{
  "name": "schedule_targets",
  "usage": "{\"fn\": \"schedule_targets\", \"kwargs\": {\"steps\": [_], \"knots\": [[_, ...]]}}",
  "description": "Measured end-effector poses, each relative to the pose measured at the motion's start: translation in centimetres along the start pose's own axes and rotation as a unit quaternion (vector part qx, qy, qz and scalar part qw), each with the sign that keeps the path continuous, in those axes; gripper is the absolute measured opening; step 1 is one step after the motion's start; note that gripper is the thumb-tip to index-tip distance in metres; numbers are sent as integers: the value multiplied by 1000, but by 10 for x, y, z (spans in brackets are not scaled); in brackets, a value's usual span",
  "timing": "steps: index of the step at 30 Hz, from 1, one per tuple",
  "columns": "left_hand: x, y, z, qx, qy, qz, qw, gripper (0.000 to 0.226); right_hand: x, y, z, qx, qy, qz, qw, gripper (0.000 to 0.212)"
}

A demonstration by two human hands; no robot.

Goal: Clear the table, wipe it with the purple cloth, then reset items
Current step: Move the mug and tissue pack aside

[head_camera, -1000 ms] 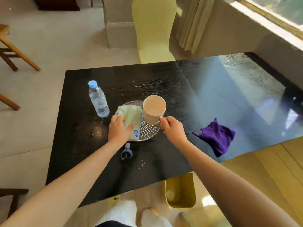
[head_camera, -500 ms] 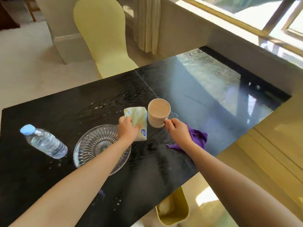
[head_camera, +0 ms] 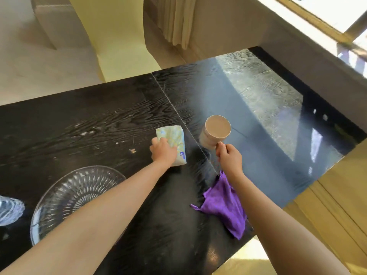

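Observation:
My left hand grips a pale floral tissue pack above the middle of the black table. My right hand holds a beige cup by its handle, to the right of the pack. The purple cloth lies crumpled near the table's front edge, partly under my right forearm. A clear ribbed glass plate rests at the front left, partly hidden by my left arm. The water bottle shows only as a blurred end at the left edge.
A pale yellow chair stands behind the table. A beige ledge and window run along the right side, with curtains at the back. The table's right half reflects bright light.
Both hands lifted the tissue pack and the cup off the glass plate and carried them to the right, toward the table's reflective half. The plate and bottle stay behind at the left.

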State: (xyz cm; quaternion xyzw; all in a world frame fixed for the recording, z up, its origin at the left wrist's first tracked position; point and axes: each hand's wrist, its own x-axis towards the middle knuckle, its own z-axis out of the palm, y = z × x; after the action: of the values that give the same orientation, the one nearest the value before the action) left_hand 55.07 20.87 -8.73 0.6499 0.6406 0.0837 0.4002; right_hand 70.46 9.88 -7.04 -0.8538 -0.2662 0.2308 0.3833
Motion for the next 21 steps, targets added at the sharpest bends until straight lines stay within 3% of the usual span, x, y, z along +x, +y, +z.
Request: {"fn": "schedule_targets", "kwargs": {"steps": [10,21], "knots": [[31,39,56,-60,32,-65,996,39,65,15,14,6,-22,13,1000,36],[40,65,82,-54,15,-67,996,58,102,21,9,-27,-43,10,999,38]]}}
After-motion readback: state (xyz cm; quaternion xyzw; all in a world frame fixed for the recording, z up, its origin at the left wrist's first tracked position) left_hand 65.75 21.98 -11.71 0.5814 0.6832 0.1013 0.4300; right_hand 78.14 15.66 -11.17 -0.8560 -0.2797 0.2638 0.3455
